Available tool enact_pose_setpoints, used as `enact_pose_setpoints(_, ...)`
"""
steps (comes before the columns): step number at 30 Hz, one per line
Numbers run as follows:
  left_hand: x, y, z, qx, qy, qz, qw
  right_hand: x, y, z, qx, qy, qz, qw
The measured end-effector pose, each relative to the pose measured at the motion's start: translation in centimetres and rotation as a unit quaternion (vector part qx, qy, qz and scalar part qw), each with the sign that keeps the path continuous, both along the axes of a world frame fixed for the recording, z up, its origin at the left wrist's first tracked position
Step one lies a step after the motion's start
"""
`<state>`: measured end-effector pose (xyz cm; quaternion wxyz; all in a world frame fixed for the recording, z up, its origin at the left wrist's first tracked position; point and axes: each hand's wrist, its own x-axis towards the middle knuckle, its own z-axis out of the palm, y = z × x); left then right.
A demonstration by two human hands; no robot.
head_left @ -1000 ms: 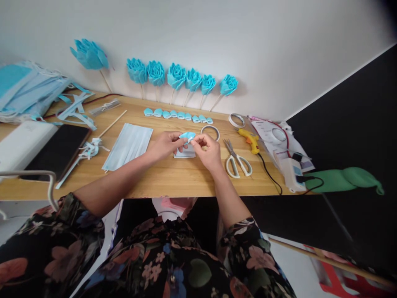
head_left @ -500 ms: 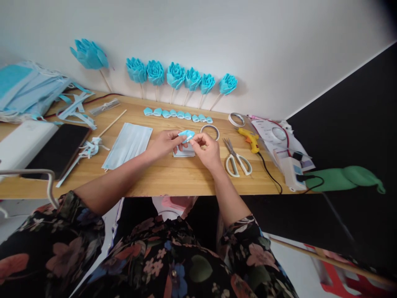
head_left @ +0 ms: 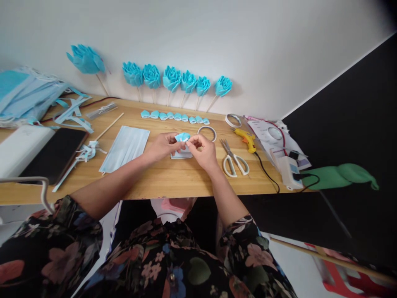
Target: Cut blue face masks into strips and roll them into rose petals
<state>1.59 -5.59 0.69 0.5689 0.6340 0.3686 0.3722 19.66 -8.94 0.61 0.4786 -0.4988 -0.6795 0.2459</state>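
Fingertips (head_left: 187, 143): drawn slightly closer together since the earlier frame, while the whole view is shifted a little.
Blue piece (head_left: 182, 136): held up left of the scissors (head_left: 230, 155), above the desk (head_left: 176, 182).
Left hand (head_left: 163, 147): closed narrowly, with the blue piece pinched between thumb and fingers.
Right hand (head_left: 203, 150): narrow, the near right edge of the blue piece pinched; whether anything else is gripped cannot be told.
Pale folded sheet (head_left: 181, 155): partly hidden under the hands, left of the scissors.
Small blue pieces (head_left: 178, 117): lined up beyond and left of the scissors, untouched by either hand.
Blue flowers (head_left: 171, 78): stood farther back, beyond and left of the scissors.
Change at the edge: closer finger work is suggested, and the blue piece is not yet released.
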Motion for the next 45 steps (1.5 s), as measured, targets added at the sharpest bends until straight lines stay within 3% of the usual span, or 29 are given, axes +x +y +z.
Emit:
enact_pose_setpoints(7,0.0,-0.1,0.1,-0.025,-0.028,0.037,0.999,0.7,0.7,-0.6,-0.016,0.075,-0.059,0.995)
enact_pose_setpoints(13,0.1,-0.2,0.1,-0.04,-0.046,0.036,0.997,0.9,0.7,-0.6,-0.095,0.104,0.06,0.988)
enact_pose_setpoints(23,0.2,-0.4,0.0,-0.041,-0.022,0.005,0.999,0.6,0.6,-0.3,-0.088,0.126,0.031,0.988)
enact_pose_setpoints(30,0.3,-0.5,0.2,-0.058,-0.024,0.027,0.998,1.0,0.9,-0.9,-0.098,0.193,0.045,0.975)
enact_pose_setpoints(35,0.4,-0.6,0.3,-0.039,0.012,0.007,0.999,0.9,0.9,-1.1,-0.083,0.163,0.061,0.981)
enact_pose_setpoints(40,0.5,-0.5,0.4,0.004,0.025,0.027,0.999,0.7,0.9,-1.0,-0.076,0.154,0.041,0.984)
enact_pose_setpoints(45,0.2,-0.3,0.2,-0.014,0.024,0.015,1.0,0.7,0.9,-0.9,-0.077,0.165,0.033,0.983)
